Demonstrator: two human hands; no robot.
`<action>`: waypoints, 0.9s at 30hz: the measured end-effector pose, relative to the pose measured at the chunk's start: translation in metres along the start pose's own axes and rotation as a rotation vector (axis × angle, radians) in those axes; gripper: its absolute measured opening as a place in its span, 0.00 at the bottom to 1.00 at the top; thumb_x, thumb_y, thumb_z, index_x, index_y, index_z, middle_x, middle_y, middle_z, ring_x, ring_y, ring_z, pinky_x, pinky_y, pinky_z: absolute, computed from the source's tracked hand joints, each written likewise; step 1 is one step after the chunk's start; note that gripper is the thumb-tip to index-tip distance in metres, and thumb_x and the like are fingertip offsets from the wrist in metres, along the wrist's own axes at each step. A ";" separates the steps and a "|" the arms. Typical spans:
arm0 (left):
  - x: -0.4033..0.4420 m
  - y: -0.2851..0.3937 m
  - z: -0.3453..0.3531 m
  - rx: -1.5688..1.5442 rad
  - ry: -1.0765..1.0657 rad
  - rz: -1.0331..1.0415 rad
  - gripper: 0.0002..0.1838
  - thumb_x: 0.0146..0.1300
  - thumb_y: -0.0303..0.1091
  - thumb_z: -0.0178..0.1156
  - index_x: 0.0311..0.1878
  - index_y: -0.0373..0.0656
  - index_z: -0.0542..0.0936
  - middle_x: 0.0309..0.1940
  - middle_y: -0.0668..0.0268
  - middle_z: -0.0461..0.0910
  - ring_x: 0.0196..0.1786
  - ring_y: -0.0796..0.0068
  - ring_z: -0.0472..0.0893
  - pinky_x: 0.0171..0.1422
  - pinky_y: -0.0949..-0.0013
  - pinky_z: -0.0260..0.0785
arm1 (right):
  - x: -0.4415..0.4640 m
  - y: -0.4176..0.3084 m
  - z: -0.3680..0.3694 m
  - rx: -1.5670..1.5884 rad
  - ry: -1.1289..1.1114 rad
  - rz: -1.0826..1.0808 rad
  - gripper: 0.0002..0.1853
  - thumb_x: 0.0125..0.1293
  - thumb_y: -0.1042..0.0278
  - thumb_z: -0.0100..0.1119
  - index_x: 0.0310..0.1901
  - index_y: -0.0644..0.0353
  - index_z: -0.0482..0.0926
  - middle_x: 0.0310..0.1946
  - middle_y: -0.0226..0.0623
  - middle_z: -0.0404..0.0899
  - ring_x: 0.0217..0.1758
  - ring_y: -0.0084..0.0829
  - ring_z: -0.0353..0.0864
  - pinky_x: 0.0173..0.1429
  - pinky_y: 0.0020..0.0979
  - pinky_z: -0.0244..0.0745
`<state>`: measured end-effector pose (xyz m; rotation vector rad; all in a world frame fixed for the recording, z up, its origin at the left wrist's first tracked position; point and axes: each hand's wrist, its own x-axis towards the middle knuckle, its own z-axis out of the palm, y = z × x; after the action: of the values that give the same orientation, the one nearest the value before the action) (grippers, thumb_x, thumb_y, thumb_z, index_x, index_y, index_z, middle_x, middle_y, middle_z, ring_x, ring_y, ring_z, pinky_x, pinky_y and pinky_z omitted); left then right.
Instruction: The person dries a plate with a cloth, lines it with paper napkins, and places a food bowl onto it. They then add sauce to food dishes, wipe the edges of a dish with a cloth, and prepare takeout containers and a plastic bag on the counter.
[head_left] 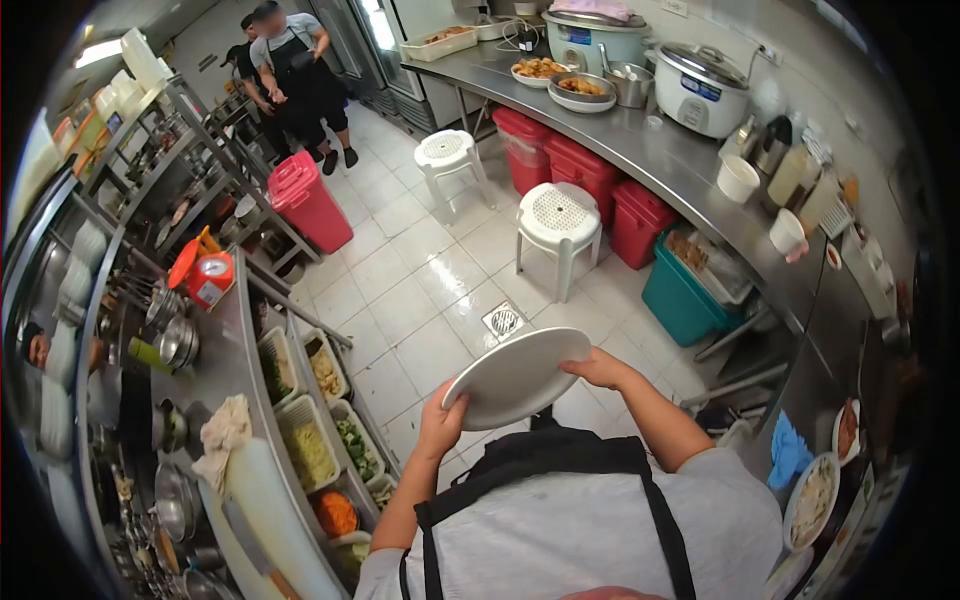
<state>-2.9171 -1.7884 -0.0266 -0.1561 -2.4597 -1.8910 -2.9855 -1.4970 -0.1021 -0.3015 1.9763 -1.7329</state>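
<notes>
A large pale oval plate [515, 385] is held up in front of my body, tilted, over the tiled floor. Gripping its left edge is my left hand [440, 422], thumb on the upper face and the other fingers mostly hidden. My right hand [597, 369] pinches the right edge, with its thumb over the rim. Nothing lies on the part of the plate that shows.
At left, a counter carries a cutting board [262, 520], a knife [255, 550] and a red scale [207, 275]. Vegetable tubs [308, 440] line its side. White stools [560, 213] and a red bin [312, 203] stand ahead. Rice cookers [702, 90] sit right; two people stand far back.
</notes>
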 end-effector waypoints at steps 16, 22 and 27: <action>0.285 -0.087 -0.100 -0.252 0.551 -0.231 0.11 0.56 0.31 0.52 0.39 0.33 0.73 0.30 0.66 0.75 0.33 0.80 0.72 0.37 0.75 0.65 | 0.418 -0.134 -0.071 -0.282 -0.371 -0.037 0.17 0.56 0.58 0.55 0.41 0.64 0.76 0.36 0.40 0.78 0.40 0.28 0.75 0.46 0.28 0.68; 0.422 -0.118 -0.162 -0.264 0.482 -0.255 0.11 0.56 0.32 0.53 0.37 0.33 0.75 0.28 0.68 0.75 0.31 0.81 0.71 0.35 0.75 0.65 | 0.548 -0.144 -0.086 -0.183 -0.286 0.040 0.17 0.55 0.59 0.56 0.40 0.65 0.76 0.35 0.38 0.78 0.38 0.26 0.75 0.44 0.27 0.69; 0.552 -0.113 -0.188 -0.123 0.239 -0.239 0.11 0.56 0.33 0.53 0.39 0.35 0.75 0.28 0.66 0.75 0.32 0.80 0.72 0.36 0.75 0.65 | 0.618 -0.158 -0.136 -0.096 -0.135 0.076 0.18 0.56 0.62 0.55 0.45 0.65 0.73 0.39 0.37 0.76 0.42 0.27 0.73 0.48 0.28 0.67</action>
<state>-3.4834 -1.9664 -0.0376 0.3561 -2.2902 -2.0120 -3.6047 -1.6977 -0.0716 -0.3617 1.9506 -1.5336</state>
